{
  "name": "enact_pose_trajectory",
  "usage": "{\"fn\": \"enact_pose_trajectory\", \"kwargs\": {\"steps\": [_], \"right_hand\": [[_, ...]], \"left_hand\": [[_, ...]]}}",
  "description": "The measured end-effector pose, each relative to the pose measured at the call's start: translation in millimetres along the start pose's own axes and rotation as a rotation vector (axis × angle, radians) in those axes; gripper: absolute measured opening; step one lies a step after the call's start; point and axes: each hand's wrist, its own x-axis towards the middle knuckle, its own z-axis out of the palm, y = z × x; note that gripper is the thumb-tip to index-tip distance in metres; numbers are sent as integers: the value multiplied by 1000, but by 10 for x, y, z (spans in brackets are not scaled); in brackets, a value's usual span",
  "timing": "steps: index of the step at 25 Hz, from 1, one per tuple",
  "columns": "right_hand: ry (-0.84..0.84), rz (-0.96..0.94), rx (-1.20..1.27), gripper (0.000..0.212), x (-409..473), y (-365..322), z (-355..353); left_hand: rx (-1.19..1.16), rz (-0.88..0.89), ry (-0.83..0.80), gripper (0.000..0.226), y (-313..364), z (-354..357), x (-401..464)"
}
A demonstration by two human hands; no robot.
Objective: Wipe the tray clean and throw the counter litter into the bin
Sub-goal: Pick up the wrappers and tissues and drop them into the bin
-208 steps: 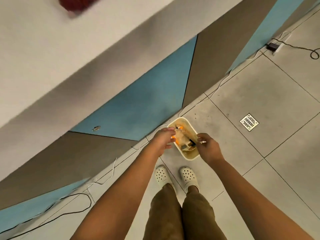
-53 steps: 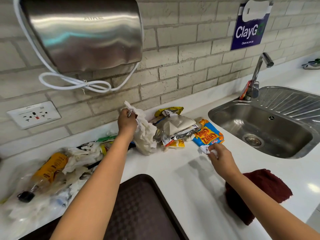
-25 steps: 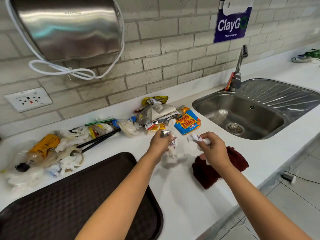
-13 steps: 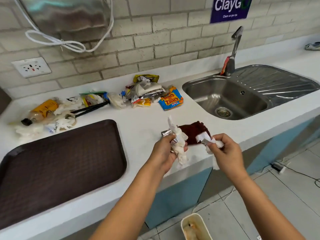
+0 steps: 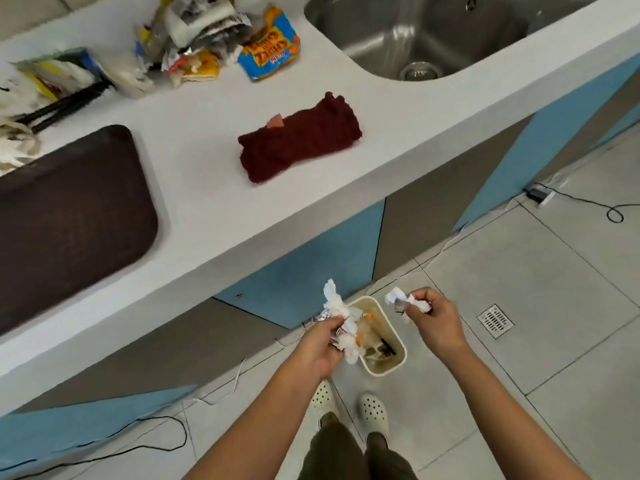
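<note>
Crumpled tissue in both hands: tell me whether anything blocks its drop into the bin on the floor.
Nothing visible does. The left hand holds its crumpled tissue over the bin rim; the right hand holds its scrap just beside the open mouth. The bin has no lid.

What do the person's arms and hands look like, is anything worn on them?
Both arms are bare from the bottom edge of the frame to the fingers: no sleeves, gloves, watch or rings show on the left hand or the right hand. Lower down, olive-brown trousers and perforated white clog shoes are worn.
</note>
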Motion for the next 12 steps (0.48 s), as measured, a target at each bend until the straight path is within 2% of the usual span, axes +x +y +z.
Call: {"fn": "enact_pose_trajectory", "kwargs": {"steps": [2,5,9,12], "right_hand": [[34,130,54,14,77,366,60],[125,314,175,24,261,983,187],[183,539,239,23,466,1766,443],[247,620,301,23,682,2264,698]], "left_hand": [[-61,-34,23,19,-114,-31,292],[-114,-86,15,25,-275,-61,800],[-44,-186,39,19,-633,-160,1499],[-40,-207,37,22,-810,-172,2070]]}}
